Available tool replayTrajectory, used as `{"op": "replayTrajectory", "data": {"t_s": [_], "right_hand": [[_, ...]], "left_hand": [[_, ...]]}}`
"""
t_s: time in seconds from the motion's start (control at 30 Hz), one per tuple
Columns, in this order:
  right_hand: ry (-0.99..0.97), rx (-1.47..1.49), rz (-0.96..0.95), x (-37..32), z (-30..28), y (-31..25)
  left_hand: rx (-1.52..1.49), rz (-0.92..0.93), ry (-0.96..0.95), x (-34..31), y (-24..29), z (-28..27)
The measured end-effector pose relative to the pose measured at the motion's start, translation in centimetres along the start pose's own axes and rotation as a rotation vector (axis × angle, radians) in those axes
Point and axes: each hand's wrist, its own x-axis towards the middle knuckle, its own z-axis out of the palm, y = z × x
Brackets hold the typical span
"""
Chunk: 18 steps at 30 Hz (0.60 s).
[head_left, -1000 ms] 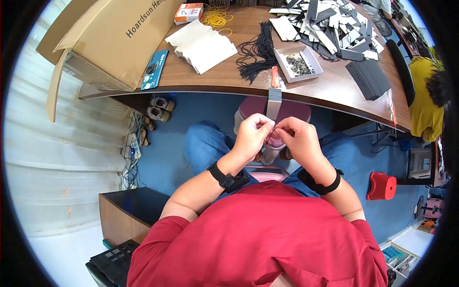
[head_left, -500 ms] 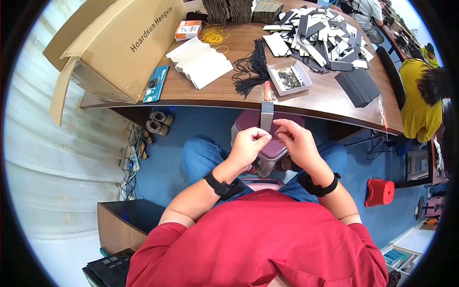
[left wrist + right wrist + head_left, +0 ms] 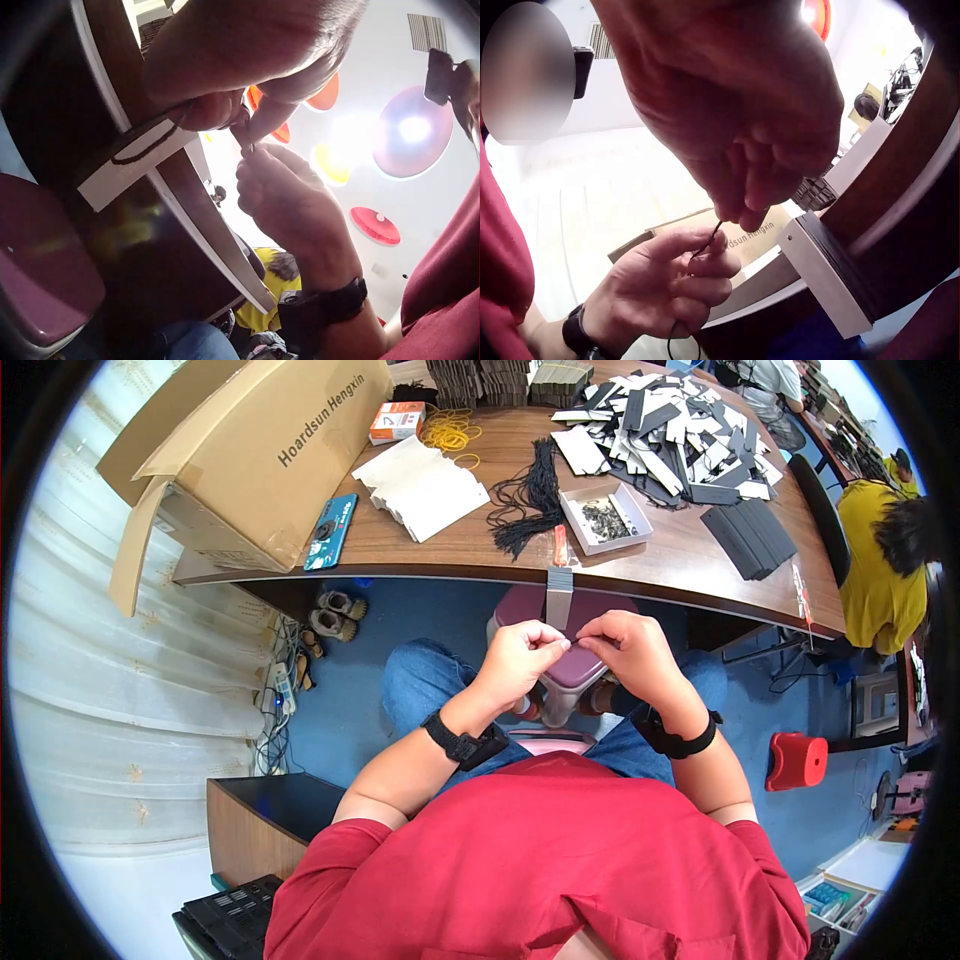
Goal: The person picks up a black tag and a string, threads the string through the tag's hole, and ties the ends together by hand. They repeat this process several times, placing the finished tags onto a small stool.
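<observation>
A thin black cord (image 3: 714, 234) runs between the fingertips of both hands, in front of the desk edge. My left hand (image 3: 518, 662) pinches it between thumb and index finger, and a loop of the cord hangs below that hand in the right wrist view. My right hand (image 3: 638, 652) pinches the cord's other end, thumb against index finger, a short gap from the left fingertips. Just beyond the hands, a stack of grey and white strips (image 3: 558, 600) juts out over the desk edge; the top one shows a small hole in the right wrist view.
On the desk (image 3: 450, 563) lie a bundle of black tassel cords (image 3: 530, 500), a white box (image 3: 612, 540) of small dark pieces, loose black and white strips (image 3: 680, 445), a stack of black strips (image 3: 748, 542) and a carton (image 3: 270, 470). A purple stool (image 3: 590, 617) stands below.
The head view has shifted slightly. My right index finger, raised half a second ago, has come down against the thumb. The fingertips, close together a second ago, are slightly apart now.
</observation>
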Motion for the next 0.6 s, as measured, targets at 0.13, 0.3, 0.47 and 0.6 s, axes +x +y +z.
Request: {"op": "replayTrajectory", "data": {"t_s": [0.13, 0.3, 0.47, 0.6], "right_hand": [[0.055, 0.051, 0.050, -0.3, 0.2, -0.2], [0.071, 0.277, 0.311, -1.1, 1.4, 0.9], [0.168, 0.316, 0.344, -1.7, 2.2, 0.8], [0.287, 0.080, 0.213, -2.4, 3.8, 1.2]], "left_hand": [[-0.129, -0.088, -0.017, -0.4, 1.3, 0.0], [-0.079, -0.023, -0.050, 0.1, -0.1, -0.1], [-0.100, -0.179, -0.090, 0.3, 0.4, -0.7], [-0.554, -0.455, -0.189, 0.6, 0.2, -1.4]]}}
